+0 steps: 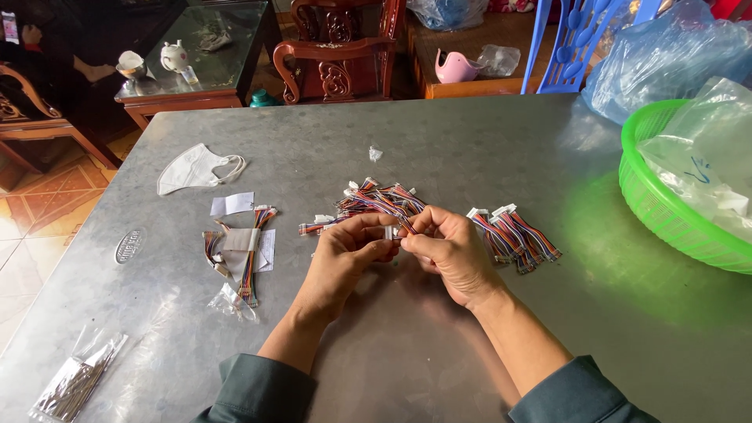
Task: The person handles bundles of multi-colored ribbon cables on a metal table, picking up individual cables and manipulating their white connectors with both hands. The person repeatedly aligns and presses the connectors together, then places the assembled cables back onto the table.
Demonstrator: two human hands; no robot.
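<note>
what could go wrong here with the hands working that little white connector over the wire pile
The left hand and right hand pinch a small white connector right above the loose pile of coloured wire harnesses; if it slips, it may vanish among them. Trailing wires could also snag and drag the sorted harnesses beside the right hand out of order.

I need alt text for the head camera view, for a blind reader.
Two hands, left hand and right hand, together pinch a small white connector above a grey metal table. Multicoloured wire bundles lie around; a green basket sits right, a white face mask left.
</note>
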